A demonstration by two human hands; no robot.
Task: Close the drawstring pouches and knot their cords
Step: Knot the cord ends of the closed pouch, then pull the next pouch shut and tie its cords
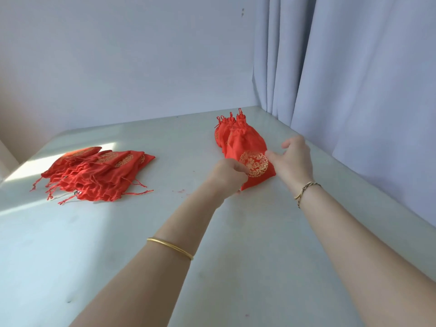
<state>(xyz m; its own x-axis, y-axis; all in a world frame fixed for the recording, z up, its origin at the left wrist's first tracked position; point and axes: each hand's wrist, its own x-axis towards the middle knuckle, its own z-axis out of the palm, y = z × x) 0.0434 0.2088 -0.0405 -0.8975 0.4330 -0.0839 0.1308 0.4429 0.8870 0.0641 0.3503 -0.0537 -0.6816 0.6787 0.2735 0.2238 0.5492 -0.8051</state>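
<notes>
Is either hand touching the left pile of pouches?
No, the left hand and right hand both touch the right-side pouch, away from that pile.

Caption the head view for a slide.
Left hand grips and right hand touches a cinched red pouch; flat pouches lie heaped at left.

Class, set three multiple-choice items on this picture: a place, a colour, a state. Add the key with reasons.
1. The pile of flat pouches lies: A. left of the left hand and right hand; B. between them; C. on the floor.
2. The top pouch has an emblem that is: A. silver; B. gold; C. black.
3. Its neck is: A. gathered shut; B. wide open; C. torn off.
Key: 1A, it lies on the table far to their left; 2B, gold ring on red; 3A, cloth bunches at its far end.
</notes>
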